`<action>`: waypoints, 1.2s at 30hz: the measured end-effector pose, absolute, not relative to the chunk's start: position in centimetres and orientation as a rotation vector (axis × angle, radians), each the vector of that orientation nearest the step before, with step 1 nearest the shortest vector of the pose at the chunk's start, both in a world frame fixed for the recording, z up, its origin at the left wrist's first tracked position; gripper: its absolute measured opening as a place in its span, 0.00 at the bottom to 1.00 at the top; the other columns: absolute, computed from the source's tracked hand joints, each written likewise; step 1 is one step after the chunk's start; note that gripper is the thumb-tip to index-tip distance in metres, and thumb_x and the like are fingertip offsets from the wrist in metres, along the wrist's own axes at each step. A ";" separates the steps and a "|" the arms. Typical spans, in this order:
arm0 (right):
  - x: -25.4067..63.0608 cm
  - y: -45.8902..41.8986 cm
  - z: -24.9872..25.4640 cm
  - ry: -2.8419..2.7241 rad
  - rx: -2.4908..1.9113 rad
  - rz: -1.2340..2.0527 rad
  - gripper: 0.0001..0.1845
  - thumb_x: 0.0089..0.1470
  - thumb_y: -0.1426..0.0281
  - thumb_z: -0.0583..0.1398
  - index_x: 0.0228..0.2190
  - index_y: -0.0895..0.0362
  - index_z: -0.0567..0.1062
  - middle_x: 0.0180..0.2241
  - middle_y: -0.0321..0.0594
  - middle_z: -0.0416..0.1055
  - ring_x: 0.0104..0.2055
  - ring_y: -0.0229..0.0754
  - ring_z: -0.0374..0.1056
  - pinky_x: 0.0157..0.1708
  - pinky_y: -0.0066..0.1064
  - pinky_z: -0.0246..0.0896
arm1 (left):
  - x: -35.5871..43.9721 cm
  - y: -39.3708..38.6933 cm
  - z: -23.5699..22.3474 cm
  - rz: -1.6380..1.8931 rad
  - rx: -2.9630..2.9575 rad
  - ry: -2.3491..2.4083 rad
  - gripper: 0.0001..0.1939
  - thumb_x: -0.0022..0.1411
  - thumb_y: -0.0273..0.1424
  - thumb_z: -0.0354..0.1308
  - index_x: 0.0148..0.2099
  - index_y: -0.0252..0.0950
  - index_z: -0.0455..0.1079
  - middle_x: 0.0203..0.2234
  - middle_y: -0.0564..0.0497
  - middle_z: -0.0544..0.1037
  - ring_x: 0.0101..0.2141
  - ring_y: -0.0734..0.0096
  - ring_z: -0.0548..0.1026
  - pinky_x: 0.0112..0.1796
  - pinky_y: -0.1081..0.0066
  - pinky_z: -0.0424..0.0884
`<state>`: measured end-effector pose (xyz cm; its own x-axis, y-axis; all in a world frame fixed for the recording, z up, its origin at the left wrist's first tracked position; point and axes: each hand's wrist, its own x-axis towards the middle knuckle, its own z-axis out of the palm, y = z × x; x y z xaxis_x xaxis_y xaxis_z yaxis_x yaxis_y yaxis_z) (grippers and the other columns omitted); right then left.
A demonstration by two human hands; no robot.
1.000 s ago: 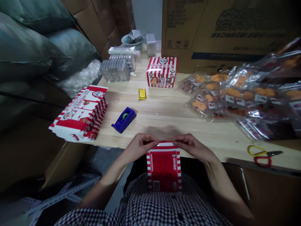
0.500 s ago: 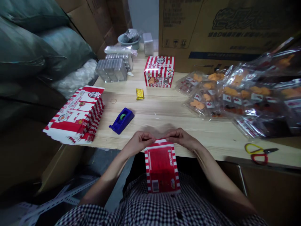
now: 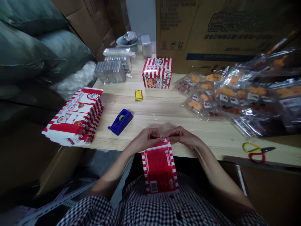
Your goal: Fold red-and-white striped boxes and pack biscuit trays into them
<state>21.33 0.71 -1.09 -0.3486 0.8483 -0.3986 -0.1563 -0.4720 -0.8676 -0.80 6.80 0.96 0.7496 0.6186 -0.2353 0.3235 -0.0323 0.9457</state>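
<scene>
- Pinched one red carton (image 3: pixel 160 171) by its top edge with left hand (image 3: pixel 148 138) and right hand (image 3: pixel 182 137), fingers narrow
- Held it nearer the body than one tape dispenser (image 3: pixel 120 122), to its right
- Had one carton stack (image 3: pixel 75 116) left of the tape dispenser
- Saw one gold packet (image 3: pixel 138 95) and one striped box (image 3: pixel 157 72) beyond it, one scissors (image 3: pixel 258 152) far right

Both hands (image 3: pixel 164 138) together, fingers pinched

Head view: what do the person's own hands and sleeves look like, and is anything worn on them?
The left hand and right hand are bare, with no gloves, rings or watch that I can make out. The left sleeve and right sleeve are black-and-white checked.
</scene>
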 end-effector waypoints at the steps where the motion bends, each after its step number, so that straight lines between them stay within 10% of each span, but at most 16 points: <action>1: 21.3 0.7 -1.3 -0.990 -1.191 1.871 0.16 0.42 0.62 0.74 0.33 0.57 0.84 0.30 0.37 0.82 0.29 0.35 0.74 0.35 0.29 0.69 | -0.6 6.7 0.8 0.280 1.624 0.761 0.17 0.59 0.43 0.63 0.32 0.33 0.68 0.21 0.57 0.65 0.23 0.78 0.61 0.24 0.76 0.54; 16: 21.8 -0.8 -0.6 -1.170 -1.109 1.848 0.21 0.55 0.54 0.65 0.46 0.51 0.81 0.42 0.40 0.81 0.45 0.44 0.76 0.51 0.41 0.68 | -0.7 6.8 0.2 0.256 1.534 0.736 0.17 0.60 0.41 0.64 0.30 0.32 0.70 0.18 0.58 0.65 0.21 0.79 0.60 0.23 0.77 0.53; 24: 22.5 -3.6 -0.1 -1.182 -1.301 1.589 0.19 0.55 0.56 0.66 0.45 0.50 0.82 0.45 0.42 0.81 0.49 0.50 0.75 0.55 0.46 0.66 | -4.1 5.8 1.8 0.280 1.377 0.661 0.18 0.68 0.40 0.54 0.52 0.35 0.76 0.45 0.44 0.81 0.47 0.64 0.77 0.51 0.65 0.69; 36: 22.2 -4.5 0.4 -1.167 -1.356 1.592 0.17 0.55 0.55 0.66 0.42 0.50 0.83 0.47 0.44 0.79 0.51 0.53 0.73 0.55 0.45 0.65 | -6.2 2.7 1.9 0.408 1.389 0.860 0.19 0.66 0.38 0.59 0.56 0.37 0.75 0.51 0.43 0.80 0.49 0.62 0.77 0.51 0.63 0.71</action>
